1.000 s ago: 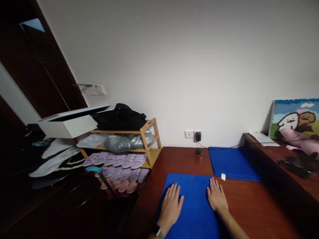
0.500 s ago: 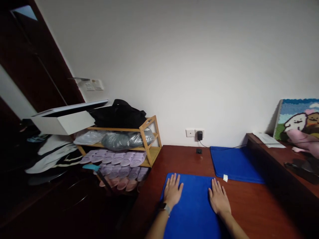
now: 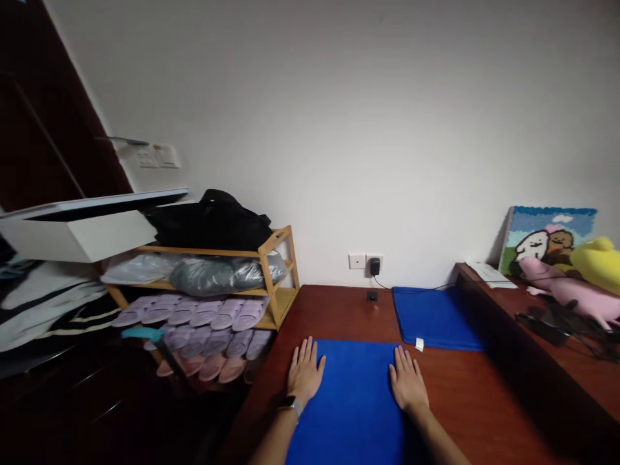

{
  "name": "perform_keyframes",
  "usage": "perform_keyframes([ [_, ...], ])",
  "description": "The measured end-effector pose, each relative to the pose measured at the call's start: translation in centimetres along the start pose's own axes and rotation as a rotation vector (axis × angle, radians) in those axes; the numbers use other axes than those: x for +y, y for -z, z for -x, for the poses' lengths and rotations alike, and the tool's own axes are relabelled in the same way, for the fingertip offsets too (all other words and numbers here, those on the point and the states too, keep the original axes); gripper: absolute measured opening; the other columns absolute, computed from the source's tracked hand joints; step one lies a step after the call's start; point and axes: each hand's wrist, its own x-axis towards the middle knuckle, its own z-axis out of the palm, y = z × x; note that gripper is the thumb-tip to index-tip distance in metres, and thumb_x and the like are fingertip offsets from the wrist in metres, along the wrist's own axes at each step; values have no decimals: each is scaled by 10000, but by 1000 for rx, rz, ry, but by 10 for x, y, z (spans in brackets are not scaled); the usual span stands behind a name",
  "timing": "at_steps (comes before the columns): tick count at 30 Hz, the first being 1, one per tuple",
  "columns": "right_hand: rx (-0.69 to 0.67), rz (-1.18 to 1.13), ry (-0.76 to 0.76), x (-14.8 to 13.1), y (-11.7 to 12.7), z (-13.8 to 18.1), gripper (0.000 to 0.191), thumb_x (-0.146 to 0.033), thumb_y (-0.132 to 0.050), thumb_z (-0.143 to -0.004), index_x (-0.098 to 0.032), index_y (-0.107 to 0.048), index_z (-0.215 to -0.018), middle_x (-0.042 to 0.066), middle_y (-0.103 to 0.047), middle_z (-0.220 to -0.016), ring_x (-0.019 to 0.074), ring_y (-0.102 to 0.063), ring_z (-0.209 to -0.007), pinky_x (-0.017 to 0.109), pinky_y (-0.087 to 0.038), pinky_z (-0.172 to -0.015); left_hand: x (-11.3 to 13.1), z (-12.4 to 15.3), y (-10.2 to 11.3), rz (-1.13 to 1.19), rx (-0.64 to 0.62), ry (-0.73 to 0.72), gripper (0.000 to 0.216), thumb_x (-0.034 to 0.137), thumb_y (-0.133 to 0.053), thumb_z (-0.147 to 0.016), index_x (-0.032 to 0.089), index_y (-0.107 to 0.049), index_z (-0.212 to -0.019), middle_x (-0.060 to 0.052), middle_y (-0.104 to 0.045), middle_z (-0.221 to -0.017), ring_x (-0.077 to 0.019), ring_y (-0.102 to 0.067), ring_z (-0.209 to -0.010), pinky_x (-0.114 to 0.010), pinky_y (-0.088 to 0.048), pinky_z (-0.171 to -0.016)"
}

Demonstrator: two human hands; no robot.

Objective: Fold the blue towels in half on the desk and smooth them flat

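Head view: a person's left hand [image 3: 304,374] and right hand [image 3: 407,383] lie flat, palms down and fingers spread, on the left and right edges of a blue cloth [image 3: 356,400] spread over the near part of a reddish-brown worktop [image 3: 484,394]; neither grip is closed on anything. A watch [image 3: 289,404] bands the left wrist. Just beyond, to the right, a second blue cloth [image 3: 433,316] lies flat with a small white tag [image 3: 419,344] at its near edge. Behind it, a black charger [image 3: 374,265] sits in a wall socket [image 3: 357,261], its cable running right. On a raised ledge at right stand a woolly cartoon picture [image 3: 547,237], a pink plush toy [image 3: 571,294] and a yellow one [image 3: 598,261]. To the left, a wooden rack [image 3: 278,278] carries rows of lilac slippers [image 3: 203,313], bagged bundles and a black bag [image 3: 213,219].
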Motion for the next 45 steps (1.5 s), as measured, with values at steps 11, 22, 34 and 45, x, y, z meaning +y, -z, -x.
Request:
perform_keyframes([
  [11,-18,-2,10,0,5,0,681,-442,-116,-1009,-122,-198,-1605,13,-163,-1688,208,-113,-1567,427,-104,-1277,183,-3,-16,283,-106,-395,645,536,-127,-1045,247,-370,-1569,-54,-383,-1638,-220,-312,-1526,-468,-254,-1265],
  [22,-46,-5,-14,-1,8,2,708,-488,-79,-1005,-127,-133,-1612,-14,-108,-1695,186,-65,-1570,395,-64,-1283,-2,-19,1,16,-145,12,693,554,-201,-1030,157,-301,-1589,-105,-268,-1670,-243,-226,-1552,-473,-216,-1266],
  [34,-78,2,-42,-5,9,-10,675,-430,-118,-1005,-151,-99,-1619,-12,-82,-1701,174,-97,-1566,384,-118,-1274,-12,-14,-3,6,-72,24,692,554,-222,-1021,169,-317,-1587,-89,-302,-1665,-243,-239,-1551,-462,-211,-1266],
  [45,2,-19,-10,-1,-8,-14,736,-527,-99,-1002,-109,-97,-1608,15,-93,-1697,197,-66,-1570,407,-73,-1284,-12,-16,12,-37,-82,-2,647,516,-284,-1017,188,-359,-1571,-58,-331,-1652,-272,-260,-1544,-512,-206,-1268],
])
